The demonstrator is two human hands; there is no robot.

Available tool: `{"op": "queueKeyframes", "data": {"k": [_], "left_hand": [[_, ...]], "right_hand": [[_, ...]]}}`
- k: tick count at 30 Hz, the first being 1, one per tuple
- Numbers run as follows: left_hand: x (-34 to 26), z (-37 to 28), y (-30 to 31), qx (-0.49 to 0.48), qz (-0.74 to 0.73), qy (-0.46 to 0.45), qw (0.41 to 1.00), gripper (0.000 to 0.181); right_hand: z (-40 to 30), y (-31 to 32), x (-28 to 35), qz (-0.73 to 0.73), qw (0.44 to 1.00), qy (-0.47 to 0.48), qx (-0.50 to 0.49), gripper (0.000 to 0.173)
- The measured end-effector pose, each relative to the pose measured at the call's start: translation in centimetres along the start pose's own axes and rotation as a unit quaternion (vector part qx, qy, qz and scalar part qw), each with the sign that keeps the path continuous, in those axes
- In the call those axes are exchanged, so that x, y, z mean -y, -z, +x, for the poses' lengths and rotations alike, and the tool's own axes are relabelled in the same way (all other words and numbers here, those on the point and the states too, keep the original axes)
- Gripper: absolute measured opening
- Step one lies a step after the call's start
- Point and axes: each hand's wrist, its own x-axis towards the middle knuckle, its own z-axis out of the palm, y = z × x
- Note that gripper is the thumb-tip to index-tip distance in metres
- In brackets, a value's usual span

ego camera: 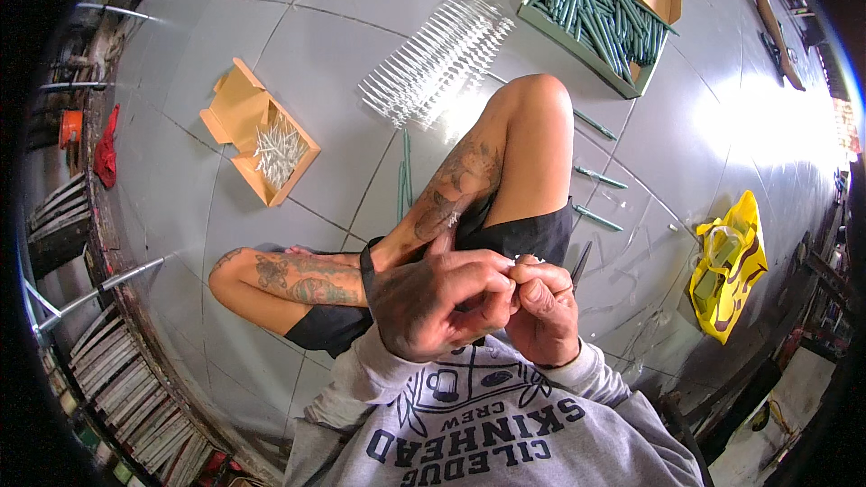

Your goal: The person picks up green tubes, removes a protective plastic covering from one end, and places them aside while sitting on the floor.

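My left hand point(440, 304) and my right hand point(544, 314) meet in front of my chest, thumbs and fingertips pinched together. Between them they hold a small white plastic piece point(518, 259), mostly hidden by the fingers. Beyond my raised knee, rows of white pointed plastic parts point(440, 61) lie on the tiled floor. To the left, a small open cardboard box point(295, 182) contains loose white pointed parts point(279, 149). Green pens point(599, 178) lie to the right of my leg, and more green pens point(404, 179) lie to its left.
An open box point(639, 88) full of green pen barrels point(595, 13) stands at the far right. A yellow plastic bag point(727, 270) sits to the right. Near my right hand is a dark pointed tool point(582, 260). Shelving with metal legs point(101, 291) lines the left side, near a red cloth point(107, 152).
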Motion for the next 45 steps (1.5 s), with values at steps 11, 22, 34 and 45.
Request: {"op": "queueKeyframes", "data": {"k": [11,22,34,45], "left_hand": [[5.4,-16.7,6.7,-0.046,-0.029,0.444,0.894,0.026],[7.8,-22.7,10.1,-0.172,0.241,0.389,0.873,0.022],[7.4,-16.7,-0.1,-0.101,0.122,0.304,0.939,0.023],[12.0,-18.7,-6.3,-0.069,-0.029,0.366,0.928,0.036]], "right_hand": [[-0.7,4.7,-2.4,-0.395,0.902,0.004,-0.174,0.013],[3.6,7.3,-5.5,-0.603,0.792,0.012,-0.093,0.017],[2.9,7.0,-8.5,-0.631,0.761,-0.142,-0.054,0.014],[3.0,7.9,-9.2,-0.599,0.791,-0.118,-0.037,0.020]]}}
